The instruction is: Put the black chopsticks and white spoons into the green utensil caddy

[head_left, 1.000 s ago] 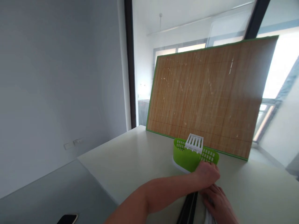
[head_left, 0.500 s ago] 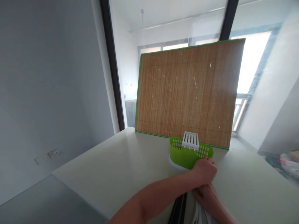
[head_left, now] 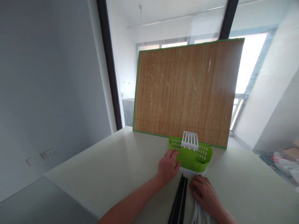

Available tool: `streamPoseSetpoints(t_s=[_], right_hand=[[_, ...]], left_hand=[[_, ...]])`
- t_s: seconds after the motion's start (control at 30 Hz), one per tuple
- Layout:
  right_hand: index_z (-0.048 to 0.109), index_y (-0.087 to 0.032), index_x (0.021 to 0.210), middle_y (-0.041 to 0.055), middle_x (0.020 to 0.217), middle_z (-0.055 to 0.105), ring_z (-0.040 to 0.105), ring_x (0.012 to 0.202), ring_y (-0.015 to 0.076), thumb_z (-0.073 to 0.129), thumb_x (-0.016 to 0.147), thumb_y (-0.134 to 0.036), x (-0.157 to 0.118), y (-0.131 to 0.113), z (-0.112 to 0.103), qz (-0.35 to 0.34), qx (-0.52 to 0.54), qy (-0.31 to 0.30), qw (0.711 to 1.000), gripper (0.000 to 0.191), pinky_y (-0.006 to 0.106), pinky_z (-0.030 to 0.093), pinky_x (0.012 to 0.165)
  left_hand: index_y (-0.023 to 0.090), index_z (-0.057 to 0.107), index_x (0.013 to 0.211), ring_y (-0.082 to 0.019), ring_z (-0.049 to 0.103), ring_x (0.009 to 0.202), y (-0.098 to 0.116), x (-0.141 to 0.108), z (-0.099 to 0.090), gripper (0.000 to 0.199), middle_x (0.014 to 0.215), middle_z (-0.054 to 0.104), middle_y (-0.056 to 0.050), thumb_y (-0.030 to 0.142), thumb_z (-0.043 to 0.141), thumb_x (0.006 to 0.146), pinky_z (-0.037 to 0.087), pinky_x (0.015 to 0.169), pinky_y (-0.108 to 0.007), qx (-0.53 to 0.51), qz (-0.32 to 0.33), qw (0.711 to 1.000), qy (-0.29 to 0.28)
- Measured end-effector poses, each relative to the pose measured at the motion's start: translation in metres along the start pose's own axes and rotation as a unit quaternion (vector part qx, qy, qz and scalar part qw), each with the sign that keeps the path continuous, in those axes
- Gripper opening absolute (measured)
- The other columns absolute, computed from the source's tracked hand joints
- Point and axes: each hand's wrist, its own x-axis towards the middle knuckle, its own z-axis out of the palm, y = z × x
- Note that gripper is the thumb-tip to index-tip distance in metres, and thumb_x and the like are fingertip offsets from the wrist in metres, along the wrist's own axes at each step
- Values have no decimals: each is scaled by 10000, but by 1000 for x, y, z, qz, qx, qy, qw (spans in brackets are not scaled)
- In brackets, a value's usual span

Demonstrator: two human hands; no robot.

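My left hand (head_left: 168,166) is partly open at the front of the green basket (head_left: 187,157), fingers loosely bent and thumb apart; I can't tell from here whether the fingertips touch its wall, but I see nothing held. My right hand (head_left: 204,188) is curled low over the upper ends of some white strips (head_left: 197,214); whether it grips them or only rests there, I can't make out.

Between my forearms lie long black bars (head_left: 179,202), clear of both hands. The basket stands upright just beyond, its white base (head_left: 191,171) showing beneath. As far as I can judge, that much is set up: a slatted white rack (head_left: 190,140) is already in place over its middle. The bars and strips remain outside it, on the white table (head_left: 100,161).

Farther out, a green-edged bamboo mat (head_left: 187,90) leans upright behind the basket, against the glass.
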Motion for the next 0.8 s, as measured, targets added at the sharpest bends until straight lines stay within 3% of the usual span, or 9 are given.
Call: streamPoseSetpoints(t_s=[0.17, 0.4, 0.57, 0.7, 0.8], right_hand=[[548, -219, 787, 19, 819, 535, 482, 836, 205, 471, 753, -112, -1, -1, 1, 4, 5, 1, 1000, 136, 346, 357, 752], [554, -222, 791, 16, 828, 535, 479, 849, 200, 474, 740, -103, 0, -2, 1, 12, 12, 6, 1000, 152, 334, 351, 756], [562, -229, 783, 8, 816, 535, 474, 835, 202, 494, 713, -102, 1, -2, 2, 18, 1, 7, 1000, 161, 338, 345, 758], [564, -234, 783, 6, 820, 541, 471, 843, 207, 501, 737, -117, -1, -5, -2, 24, -22, 11, 999, 140, 349, 339, 765], [560, -232, 783, 5, 810, 542, 469, 845, 205, 496, 765, -123, -2, -8, -5, 20, -28, 19, 999, 128, 355, 336, 779]], left_hand=[[230, 316, 1306, -211, 460, 1098, -13, 11, -2, 497, 1333, 362, -85, 292, 463, 836, 470, 847, -343, -1, -29, 1000, 4], [191, 448, 1150, -214, 474, 1029, -1, 17, 7, 336, 1123, 492, -74, 273, 472, 825, 453, 870, -353, -6, -11, 999, -31], [191, 433, 1171, -220, 453, 1061, 17, 10, 7, 362, 1168, 481, -73, 243, 472, 815, 427, 912, -361, -28, 21, 998, -48], [209, 382, 1245, -236, 398, 1162, 30, 6, -4, 447, 1328, 378, -81, 265, 477, 812, 421, 918, -363, -22, 22, 998, -53], [226, 483, 1114, -211, 462, 1082, 34, -8, -17, 288, 1192, 496, -64, 281, 436, 835, 433, 872, -333, -7, -9, 997, -81]])
